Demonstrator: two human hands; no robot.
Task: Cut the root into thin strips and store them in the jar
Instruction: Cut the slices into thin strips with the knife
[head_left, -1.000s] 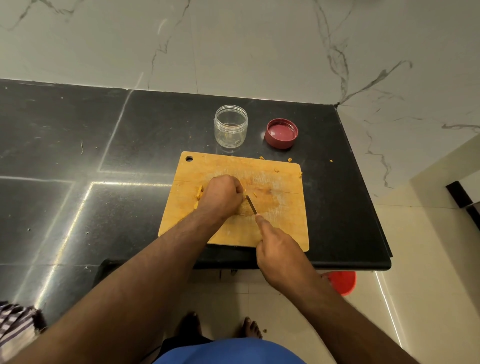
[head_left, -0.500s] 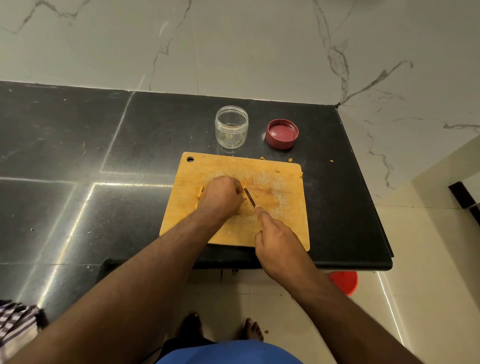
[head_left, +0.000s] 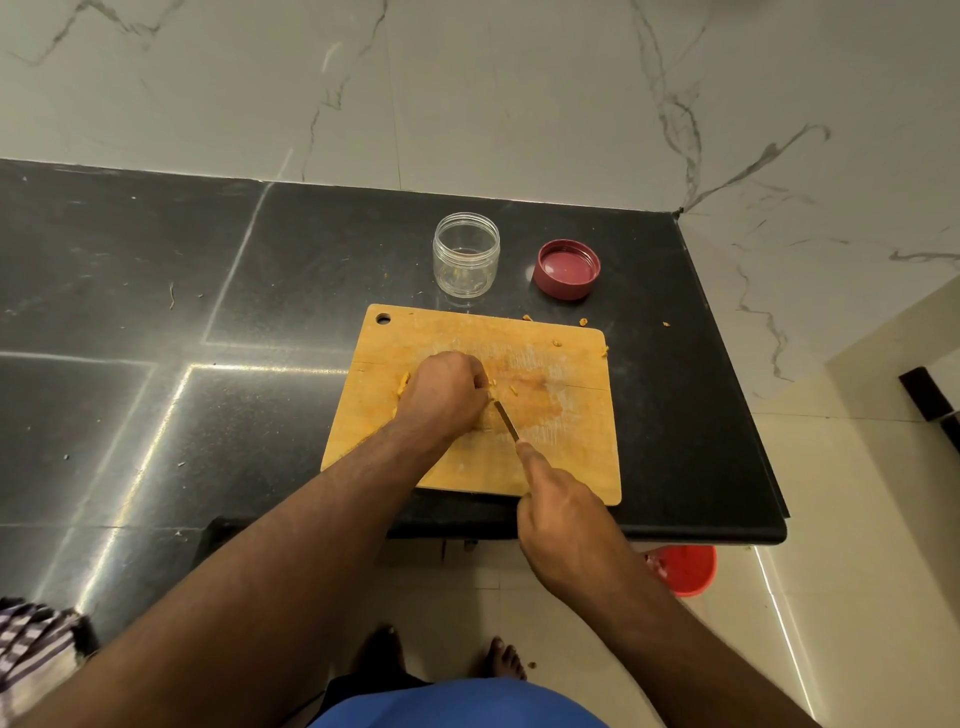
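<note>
Our left hand (head_left: 441, 395) is curled down over the root (hidden beneath it, mid cutting board (head_left: 571, 467)), while the fingers of our right hand (head_left: 563, 519) are clamped round the knife (head_left: 506, 420), blade right beside the left knuckles. A slip there would likely nick a fingertip. Bits already lie scattered toward the far edge, short of the open jar (head_left: 466, 260) on the desk (head_left: 260, 286).

Left hand (head_left: 444, 395) curled knuckles-up, right hand (head_left: 563, 512) fisted
</note>
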